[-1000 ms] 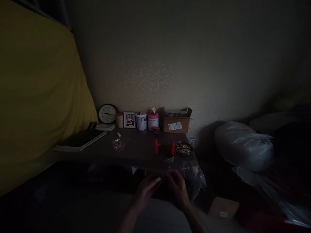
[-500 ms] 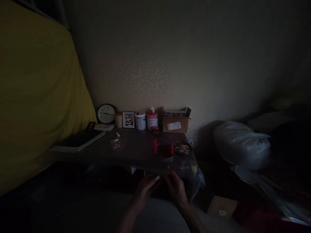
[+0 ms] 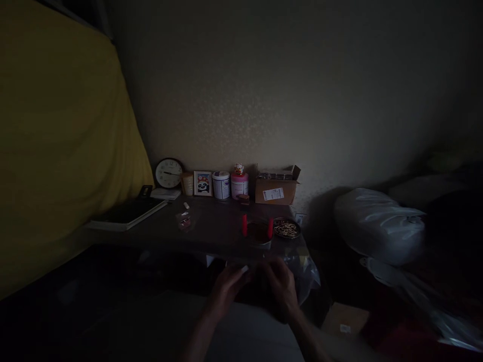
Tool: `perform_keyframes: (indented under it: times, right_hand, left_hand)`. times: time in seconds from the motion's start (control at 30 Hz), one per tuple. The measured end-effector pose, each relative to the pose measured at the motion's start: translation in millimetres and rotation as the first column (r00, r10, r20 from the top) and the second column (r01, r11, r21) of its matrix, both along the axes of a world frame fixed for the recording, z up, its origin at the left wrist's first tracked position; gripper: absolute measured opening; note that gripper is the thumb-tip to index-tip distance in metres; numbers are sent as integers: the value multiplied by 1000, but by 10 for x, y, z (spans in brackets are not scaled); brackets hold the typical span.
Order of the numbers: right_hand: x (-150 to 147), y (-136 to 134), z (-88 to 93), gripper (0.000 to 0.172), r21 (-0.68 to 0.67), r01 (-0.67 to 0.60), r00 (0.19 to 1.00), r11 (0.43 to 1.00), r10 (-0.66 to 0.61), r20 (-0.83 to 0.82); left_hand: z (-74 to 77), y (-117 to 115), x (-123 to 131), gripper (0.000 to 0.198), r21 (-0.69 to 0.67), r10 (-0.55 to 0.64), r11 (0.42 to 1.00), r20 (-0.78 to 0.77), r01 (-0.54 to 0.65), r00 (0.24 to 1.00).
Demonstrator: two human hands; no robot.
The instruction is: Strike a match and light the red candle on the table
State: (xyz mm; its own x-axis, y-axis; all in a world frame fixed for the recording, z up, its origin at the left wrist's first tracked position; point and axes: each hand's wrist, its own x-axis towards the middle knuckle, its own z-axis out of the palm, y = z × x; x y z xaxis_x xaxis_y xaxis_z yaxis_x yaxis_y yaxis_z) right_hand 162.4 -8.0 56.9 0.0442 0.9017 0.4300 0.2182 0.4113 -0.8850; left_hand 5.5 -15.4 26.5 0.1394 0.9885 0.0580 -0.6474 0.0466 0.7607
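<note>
In dim light, my left hand (image 3: 227,287) is closed around a small white block-like piece (image 3: 245,269), whose pale end shows at the fingertips. My right hand (image 3: 282,282) is close by on the right, its fingers bent and drawn together; shadow and blur hide whatever they may hold. Both hands are in front of the table's near edge. Just beyond them stands a round dish (image 3: 258,240) with two red upright sticks, one on the left (image 3: 244,225) and another on the right (image 3: 270,228). Beside it, a round tray (image 3: 275,234) holds many thin, pale, match-like sticks.
Along the wall stand a clock (image 3: 168,173), a panda picture (image 3: 203,184), two tubs and an open cardboard box (image 3: 274,192). A small clear packet (image 3: 184,221) lies on the table (image 3: 217,221). Clear plastic (image 3: 311,271) hangs off the right corner.
The view has shifted slightly, so the table things appear a little further right and higher. My right hand has moved slightly away from my left, which keeps the white piece.
</note>
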Motion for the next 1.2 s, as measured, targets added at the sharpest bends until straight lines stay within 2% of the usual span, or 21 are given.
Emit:
perform_keyframes:
  times: [0.1, 0.17, 0.33, 0.4, 0.53, 0.63, 0.7, 0.73, 0.83, 0.9, 0.97, 1.13, 1.2]
  right_hand:
    - [-30, -37, 98, 23, 29, 51, 999, 998, -51, 3]
    - [-78, -77, 109, 21, 57, 82, 994, 995, -86, 72]
    - [-168, -79, -64, 18, 223, 41, 942, 974, -113, 317]
    - [-158, -72, -89, 19, 279, 34, 920, 960, -139, 366]
    - [-119, -168, 53, 15, 395, 59, 918, 917, -205, 338]
    - [-127, -207, 96, 17, 472, -28, 902, 881, -181, 392]
    - [-122, -142, 6, 22, 443, -105, 862, 890, -141, 487]
    - [-108, -88, -64, 24, 412, -95, 847, 906, -144, 512]
    - [-16, 81, -260, 22, 293, 141, 872, 946, -258, 415]
    - [62, 141, -301, 23, 161, 250, 893, 955, -291, 343]
    - [128, 146, -258, 26, 81, 301, 907, 950, -312, 285]
    - [202, 81, -27, 29, 71, 386, 921, 920, -389, 33]
    - [220, 68, 40, 29, 40, 406, 914, 913, -405, -21]
  left_hand:
    - [-3, 23, -6, 25, -41, 17, 999, 25, -16, 1000]
    - [4, 19, -8, 22, -70, 31, 997, 23, -30, 999]
    - [47, -43, -27, 20, -3, 16, 1000, 7, -16, 1000]
    - [55, -42, -33, 23, 18, 13, 1000, 15, -13, 1000]
    - [51, 38, -17, 24, -98, 78, 992, 23, -75, 997]
    - [54, 70, 5, 24, -143, 107, 984, 17, -103, 994]
    - [61, 44, 4, 26, -100, 99, 990, 33, -95, 995]
    - [64, 21, -3, 27, -80, 95, 993, 38, -92, 995]
    - [64, -39, -42, 25, -67, 79, 995, 4, -78, 997]
    - [59, -51, -67, 23, -69, 73, 995, -21, -74, 997]
    - [55, -44, -80, 22, -63, 66, 996, -16, -67, 998]
    - [31, -13, -80, 20, -92, 82, 993, 7, -81, 997]
    - [14, -10, -82, 20, -88, 87, 992, 12, -86, 996]
